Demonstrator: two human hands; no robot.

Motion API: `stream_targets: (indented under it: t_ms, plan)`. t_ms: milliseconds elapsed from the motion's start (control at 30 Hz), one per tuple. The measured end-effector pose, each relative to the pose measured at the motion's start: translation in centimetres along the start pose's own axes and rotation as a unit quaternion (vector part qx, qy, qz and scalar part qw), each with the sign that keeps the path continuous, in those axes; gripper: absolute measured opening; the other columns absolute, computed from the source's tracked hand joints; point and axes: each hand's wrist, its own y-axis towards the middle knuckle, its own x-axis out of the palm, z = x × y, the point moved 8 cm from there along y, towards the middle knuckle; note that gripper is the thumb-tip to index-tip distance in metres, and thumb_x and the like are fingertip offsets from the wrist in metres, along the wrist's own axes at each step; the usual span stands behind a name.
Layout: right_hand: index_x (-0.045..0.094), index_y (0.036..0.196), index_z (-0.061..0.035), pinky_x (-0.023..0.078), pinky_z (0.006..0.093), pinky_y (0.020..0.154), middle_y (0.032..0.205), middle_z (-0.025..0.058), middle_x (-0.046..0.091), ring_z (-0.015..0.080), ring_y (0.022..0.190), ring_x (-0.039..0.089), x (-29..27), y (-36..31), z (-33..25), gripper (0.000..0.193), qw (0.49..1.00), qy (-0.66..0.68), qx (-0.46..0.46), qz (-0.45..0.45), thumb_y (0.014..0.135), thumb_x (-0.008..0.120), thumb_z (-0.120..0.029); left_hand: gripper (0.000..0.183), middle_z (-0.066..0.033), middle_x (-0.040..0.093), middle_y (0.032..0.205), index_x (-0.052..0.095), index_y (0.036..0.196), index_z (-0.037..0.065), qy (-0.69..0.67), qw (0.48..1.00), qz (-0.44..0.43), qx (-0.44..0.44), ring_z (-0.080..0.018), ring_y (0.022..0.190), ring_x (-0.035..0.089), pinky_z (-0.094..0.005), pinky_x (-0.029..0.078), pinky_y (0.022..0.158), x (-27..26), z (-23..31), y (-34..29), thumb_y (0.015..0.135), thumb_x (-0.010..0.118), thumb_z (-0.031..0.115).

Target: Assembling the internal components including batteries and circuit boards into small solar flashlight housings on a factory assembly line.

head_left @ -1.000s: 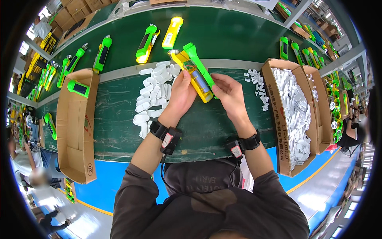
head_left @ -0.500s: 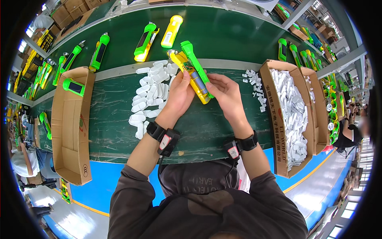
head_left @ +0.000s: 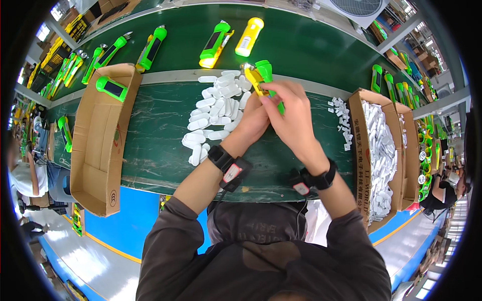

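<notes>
An opened flashlight [head_left: 254, 79] with a yellow half and a green half [head_left: 264, 70] sits upright-slanted between my hands, its silver lamp end pointing away from me. My left hand [head_left: 252, 122] is closed around its lower part from the left. Over its middle comes my right hand [head_left: 291, 108], with thumb and forefinger pinched at the yellow half; the hand hides most of the inside. Left of my hands lies a loose pile of white oval plastic pieces [head_left: 216, 110], which reaches close to my left wrist.
A cardboard box [head_left: 83, 170] on the left has a green flashlight [head_left: 111, 89] across its far end. At right, another box [head_left: 359, 165] holds many white pieces [head_left: 380, 150], beside small white parts [head_left: 342, 125]. Beyond the ledge lie a yellow flashlight [head_left: 249, 37] and several green ones.
My right hand has moved up and over the flashlight, fingers now at its yellow half. The blue-grey cylinder inside is now hidden. The whole view has shifted, with the bench sliding right.
</notes>
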Motion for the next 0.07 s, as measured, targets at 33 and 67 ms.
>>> stream_targets:
  t_ms: [33,67]
  plan:
    - [0.065,0.1,-0.0023,0.047,0.0352,0.082,0.099,0.0147,0.064,0.0243,0.091,0.061,0.5,1.1,-0.3,0.021,1.0,0.002,-0.001,0.001,0.08,0.067,-0.006,0.035,-0.0069,0.056,0.113,0.047,0.121,0.004,-0.032,0.999,0.01,0.012,-0.0135,0.101,0.058,-0.0279,0.048,0.084,0.1,0.0,-0.3,0.091,0.063,0.013]
    - [0.065,0.101,-0.003,0.047,0.0374,0.084,0.101,0.0151,0.063,0.0246,0.094,0.06,2.3,2.2,-1.5,0.022,0.997,-0.025,-0.038,-0.061,0.079,0.067,-0.005,0.035,-0.0069,0.056,0.113,0.047,0.121,0.004,-0.03,0.999,0.01,0.013,-0.0135,0.101,0.058,-0.0279,0.048,0.084,-0.2,0.4,-0.4,0.091,0.063,0.013]
